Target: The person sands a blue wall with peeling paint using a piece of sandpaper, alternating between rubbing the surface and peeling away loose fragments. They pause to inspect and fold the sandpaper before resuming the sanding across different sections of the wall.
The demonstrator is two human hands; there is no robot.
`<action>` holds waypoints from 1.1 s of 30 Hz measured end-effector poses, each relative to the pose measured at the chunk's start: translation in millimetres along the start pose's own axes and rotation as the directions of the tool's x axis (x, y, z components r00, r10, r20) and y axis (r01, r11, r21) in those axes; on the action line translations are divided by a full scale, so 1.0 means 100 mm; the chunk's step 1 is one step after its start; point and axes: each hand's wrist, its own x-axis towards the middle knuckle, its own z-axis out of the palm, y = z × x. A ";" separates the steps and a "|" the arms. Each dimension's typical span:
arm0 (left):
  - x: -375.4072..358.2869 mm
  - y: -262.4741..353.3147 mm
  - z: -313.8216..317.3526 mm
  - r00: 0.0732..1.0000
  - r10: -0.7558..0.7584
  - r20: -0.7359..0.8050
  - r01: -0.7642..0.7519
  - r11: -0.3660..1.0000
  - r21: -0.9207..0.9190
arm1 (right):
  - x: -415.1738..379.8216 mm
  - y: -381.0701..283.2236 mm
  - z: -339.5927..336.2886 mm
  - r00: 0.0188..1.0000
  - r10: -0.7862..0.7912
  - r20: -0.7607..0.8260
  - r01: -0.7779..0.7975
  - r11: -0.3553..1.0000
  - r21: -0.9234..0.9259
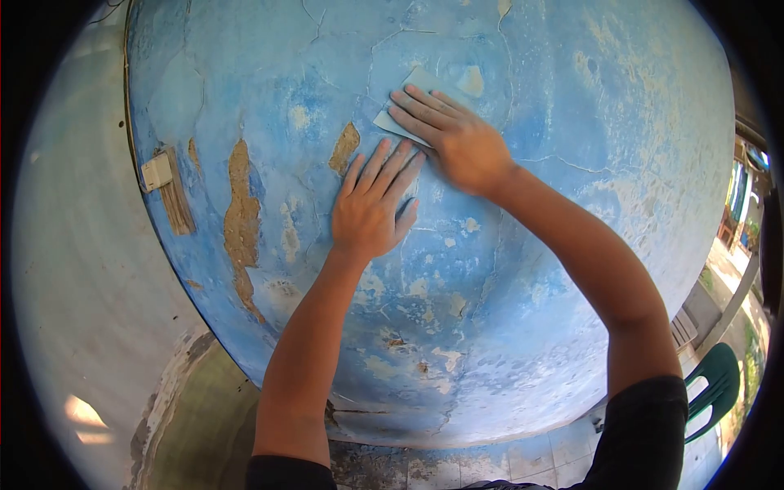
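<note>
My right hand (465, 147) presses a thin, pale grey-green sheet of sandpaper (423, 80) flat against the blue wall (563, 237). Its fingers lie over the sheet, whose upper and left edges stick out past them; the side facing the wall is hidden. Lower and to the left, my left hand (377, 200) rests flat on the same wall with fingers spread and nothing in them. Just above its fingertips is a bare brown patch (345, 147) where paint has come off. Cracks and flaking paint surround both hands.
A light switch (156, 171) on a wooden strip (177, 204) is fixed at the wall's left side. A long bare patch (240, 212) runs beside it. A green plastic chair (719, 380) stands at lower right, on a tiled floor (531, 465).
</note>
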 end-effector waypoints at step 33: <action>-0.16 -0.04 -0.06 1.000 -0.020 -0.013 0.019 0.999 -0.032 | 0.06 -0.04 -0.01 0.999 -0.004 -0.032 0.004 1.000 -0.017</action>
